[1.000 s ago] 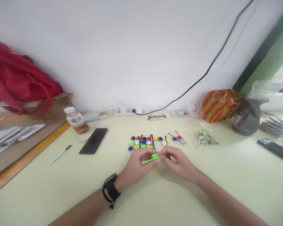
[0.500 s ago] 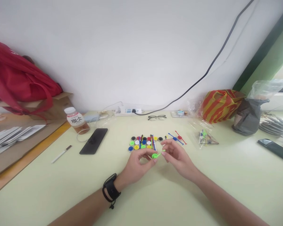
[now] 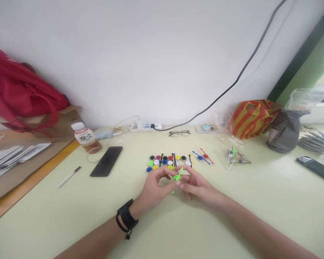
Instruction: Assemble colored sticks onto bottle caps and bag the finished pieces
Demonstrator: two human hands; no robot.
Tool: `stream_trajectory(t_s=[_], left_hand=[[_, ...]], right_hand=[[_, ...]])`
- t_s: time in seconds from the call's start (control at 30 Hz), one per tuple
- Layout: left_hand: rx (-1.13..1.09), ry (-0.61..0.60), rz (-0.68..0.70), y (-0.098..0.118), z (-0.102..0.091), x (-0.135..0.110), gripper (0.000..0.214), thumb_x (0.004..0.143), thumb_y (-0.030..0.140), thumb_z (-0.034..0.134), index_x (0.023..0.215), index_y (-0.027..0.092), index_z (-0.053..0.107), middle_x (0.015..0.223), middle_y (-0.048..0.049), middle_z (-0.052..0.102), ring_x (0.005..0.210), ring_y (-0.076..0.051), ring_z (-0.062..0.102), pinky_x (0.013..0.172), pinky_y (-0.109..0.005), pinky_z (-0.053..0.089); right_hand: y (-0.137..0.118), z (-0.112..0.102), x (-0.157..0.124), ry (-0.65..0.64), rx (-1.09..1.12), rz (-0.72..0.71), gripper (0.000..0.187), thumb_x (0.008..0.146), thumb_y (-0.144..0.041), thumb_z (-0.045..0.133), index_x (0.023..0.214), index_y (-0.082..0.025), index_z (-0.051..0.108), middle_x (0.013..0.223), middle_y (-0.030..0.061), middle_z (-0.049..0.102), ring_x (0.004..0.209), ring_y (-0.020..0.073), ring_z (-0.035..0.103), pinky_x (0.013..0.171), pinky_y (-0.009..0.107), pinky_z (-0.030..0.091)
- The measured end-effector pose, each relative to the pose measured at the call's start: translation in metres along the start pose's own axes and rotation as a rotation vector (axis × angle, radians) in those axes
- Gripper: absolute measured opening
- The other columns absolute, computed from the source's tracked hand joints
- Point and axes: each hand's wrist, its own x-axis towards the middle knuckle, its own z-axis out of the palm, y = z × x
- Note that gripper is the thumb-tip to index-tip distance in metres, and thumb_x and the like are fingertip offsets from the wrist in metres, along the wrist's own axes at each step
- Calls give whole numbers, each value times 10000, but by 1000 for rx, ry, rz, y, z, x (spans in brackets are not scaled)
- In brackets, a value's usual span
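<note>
A small green plastic spinner, a disc on a thin stick (image 3: 176, 177), stands tilted between my two hands above the pale table (image 3: 70, 216). My left hand (image 3: 155, 189), with a black watch on its wrist, pinches the green disc with thumb and fingers. My right hand (image 3: 196, 185) meets it from the right, fingers curled and touching the stick. Just behind the hands lie several coloured discs and sticks in a cluster (image 3: 167, 162), with a blue spinner (image 3: 200, 158) and a red spinner (image 3: 206, 155) to their right.
A black phone (image 3: 106, 161), a drink bottle (image 3: 85, 137), a white pen (image 3: 69, 176), glasses (image 3: 179, 133) and a power strip (image 3: 147, 126) lie behind. A striped bag (image 3: 251, 118), a clear packet of parts (image 3: 237, 156) and a second phone (image 3: 315, 167) are at the right; a red bag (image 3: 18, 93) is at the left.
The green stick has swung from lying sideways to nearly upright. My right hand let go, lifted away, then came back to touch it again.
</note>
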Motion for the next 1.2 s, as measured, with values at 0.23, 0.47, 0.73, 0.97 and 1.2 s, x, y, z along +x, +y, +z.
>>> stream_trajectory(t_s=[0.23,0.47,0.73,0.97,1.2], left_hand=[[-137,-27,-66,6,3,-2,483,816,248,827,1246,224,610,969,-48,759,947,-214,721,908,-369,567],[-14,-22,-45,4,3,-1,302,794,251,840,1072,188,741,1120,-103,772,1050,-252,715,939,-377,561],[16,-2,-58,5,2,0,252,755,273,870,956,178,750,1023,-99,788,986,-252,719,920,-392,559],[26,-58,-53,3,-2,2,246,777,286,856,957,163,744,968,-101,780,919,-229,714,870,-369,567],[-109,-131,-104,6,4,0,317,845,301,806,1129,184,730,1126,-111,750,998,-238,725,904,-373,586]], right_hand=[[-9,0,-1,65,-43,-23,388,900,-419,734,1223,-281,570,815,-25,554,781,150,487,708,283,380],[-15,-10,-2,204,-112,-65,350,874,-426,751,1149,-258,614,834,-29,527,721,133,457,693,286,390],[-13,-10,-1,220,-177,-93,379,862,-492,756,1117,-248,617,850,-17,481,733,142,454,680,282,381],[-15,-6,-3,246,-200,-107,358,860,-493,760,1097,-257,633,902,-10,488,780,145,480,711,276,406],[-14,-9,-2,272,-234,-134,344,898,-502,719,1118,-253,630,916,0,511,823,160,520,750,294,441]])
